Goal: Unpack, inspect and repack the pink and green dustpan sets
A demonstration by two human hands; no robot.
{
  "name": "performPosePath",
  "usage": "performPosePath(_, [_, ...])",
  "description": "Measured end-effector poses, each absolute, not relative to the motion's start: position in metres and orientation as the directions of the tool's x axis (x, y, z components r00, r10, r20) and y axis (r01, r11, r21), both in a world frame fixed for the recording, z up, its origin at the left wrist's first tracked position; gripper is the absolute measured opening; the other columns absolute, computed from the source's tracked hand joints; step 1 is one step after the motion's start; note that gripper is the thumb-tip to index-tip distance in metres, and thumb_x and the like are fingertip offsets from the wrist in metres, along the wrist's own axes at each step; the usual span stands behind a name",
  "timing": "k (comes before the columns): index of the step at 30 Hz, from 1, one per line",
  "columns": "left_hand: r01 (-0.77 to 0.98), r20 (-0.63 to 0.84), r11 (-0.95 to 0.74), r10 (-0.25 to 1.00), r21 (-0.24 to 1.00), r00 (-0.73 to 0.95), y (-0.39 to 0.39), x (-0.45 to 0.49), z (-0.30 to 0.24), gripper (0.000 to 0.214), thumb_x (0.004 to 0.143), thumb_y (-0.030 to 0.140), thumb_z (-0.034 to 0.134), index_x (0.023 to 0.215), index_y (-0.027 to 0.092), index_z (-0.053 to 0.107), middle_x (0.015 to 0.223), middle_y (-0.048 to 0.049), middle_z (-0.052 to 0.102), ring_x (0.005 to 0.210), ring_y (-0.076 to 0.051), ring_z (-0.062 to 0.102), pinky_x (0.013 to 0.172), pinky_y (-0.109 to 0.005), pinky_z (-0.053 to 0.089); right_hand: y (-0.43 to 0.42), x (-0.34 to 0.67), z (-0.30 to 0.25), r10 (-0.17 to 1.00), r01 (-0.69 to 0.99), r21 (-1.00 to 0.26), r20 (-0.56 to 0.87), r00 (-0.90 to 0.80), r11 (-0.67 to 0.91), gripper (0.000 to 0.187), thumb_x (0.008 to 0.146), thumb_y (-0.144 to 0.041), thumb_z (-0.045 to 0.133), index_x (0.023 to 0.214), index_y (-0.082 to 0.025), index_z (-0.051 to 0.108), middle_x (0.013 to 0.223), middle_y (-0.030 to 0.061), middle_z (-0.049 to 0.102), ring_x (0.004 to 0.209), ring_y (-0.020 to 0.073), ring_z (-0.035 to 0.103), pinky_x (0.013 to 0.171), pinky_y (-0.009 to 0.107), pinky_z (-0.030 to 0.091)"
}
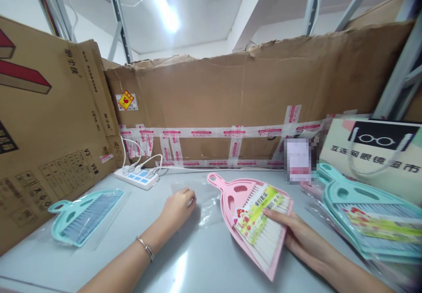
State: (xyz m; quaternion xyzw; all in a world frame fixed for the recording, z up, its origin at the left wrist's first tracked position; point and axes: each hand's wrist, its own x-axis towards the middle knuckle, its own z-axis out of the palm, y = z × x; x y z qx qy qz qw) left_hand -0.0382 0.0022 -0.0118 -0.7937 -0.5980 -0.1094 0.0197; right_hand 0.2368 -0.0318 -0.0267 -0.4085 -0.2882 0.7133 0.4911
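Note:
My right hand [298, 236] grips a pink dustpan [227, 196] by its right side, thumb on top. Its ring handle points up and away to the left. A brush with white bristles [265, 248] nests in the pan under a printed yellow-green card [252, 220]. My left hand [180, 206], a silver bracelet at the wrist, is closed with curled fingers at the left part of a clear plastic bag [209, 207]. That bag lies on the table, partly behind the pink pan. The left fingertips are mostly hidden.
A bagged mint dustpan set [87, 216] lies on the grey table [158, 266] at left. More mint dustpans [339, 192] are stacked at right, before a printed bag [379, 150]. A white power strip [138, 177] stands near large cardboard boxes [204, 90].

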Motion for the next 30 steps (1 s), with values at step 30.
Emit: performPosePath(30, [0.703, 0.697, -0.627, 0.667, 0.336, 0.263, -0.029, -0.016, -0.014, 0.036, 0.083, 0.03, 0.051, 0.118, 0.023, 0.047, 0.119, -0.0114, 0.052, 0.112, -0.025, 0.046, 0.093, -0.044, 0.038, -0.028, 0.162, -0.036, 0.929, -0.65, -0.693, -0.367, -0.056, -0.313, 0.042, 0.059, -0.016, 0.076, 0.097, -0.017, 0.059, 0.09, 0.005, 0.071, 0.092, 0.0254, 0.064, 0.075, 0.032, 0.057])
